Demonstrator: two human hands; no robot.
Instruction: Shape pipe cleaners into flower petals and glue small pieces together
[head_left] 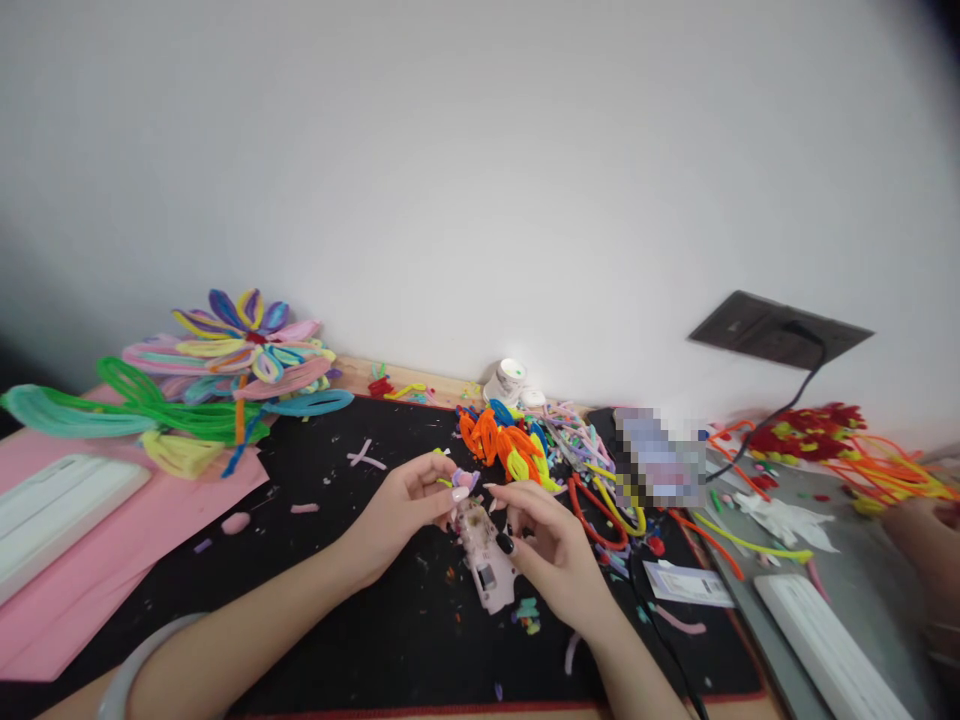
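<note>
Between the thumb and fingertips of my left hand is a small purple-and-pink fuzzy piece, with a bit of yellow beside it. My right hand is just to its right, fingers bent and apart, nothing visible in them. Below both hands a pale pink device with a small dark window lies on the black mat; what it is I cannot make out. Green snippets are scattered beside it. Behind the hands sits a pile of orange, blue and yellow pipe cleaner loops.
Pipe cleaner flowers lie on pink sheets at the left, near a white case. A white cup stands by the wall. At the right are a pixelated phone, a black cable and another person's hand.
</note>
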